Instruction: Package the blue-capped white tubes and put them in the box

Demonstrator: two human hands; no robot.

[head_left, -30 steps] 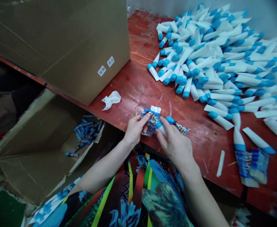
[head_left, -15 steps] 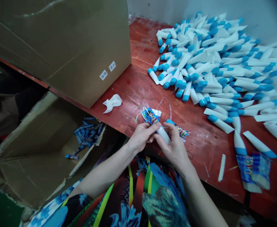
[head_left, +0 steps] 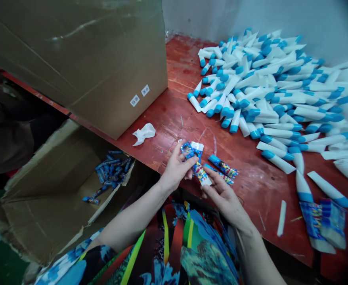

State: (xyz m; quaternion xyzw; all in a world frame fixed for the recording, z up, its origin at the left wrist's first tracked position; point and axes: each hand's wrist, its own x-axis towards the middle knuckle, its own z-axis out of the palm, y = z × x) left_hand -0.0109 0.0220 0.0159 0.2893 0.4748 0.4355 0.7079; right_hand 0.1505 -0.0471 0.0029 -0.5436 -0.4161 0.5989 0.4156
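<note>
Head view: your left hand (head_left: 174, 169) grips a printed tube (head_left: 200, 173) between thumb and fingers, close to the near edge of the table (head_left: 174, 114). Your right hand (head_left: 224, 198) is at the tube's lower end, thumb and forefinger parted; whether they touch it, I cannot tell. Keep your left pinch firm but light, since the printed film looks thin and would likely crease; steady the lower end with your right fingers and smooth the film evenly along its length rather than tugging one corner. Mind the wrapper (head_left: 198, 147) showing behind your left fingers, which could snag. Your tube looks slim and lies slanted, blue toward the top, brightly multicoloured along the body, white at the lower end; your fingers hide part of its middle. Two more tubes (head_left: 224, 166), also printed, lie just beyond your right fingers.
</note>
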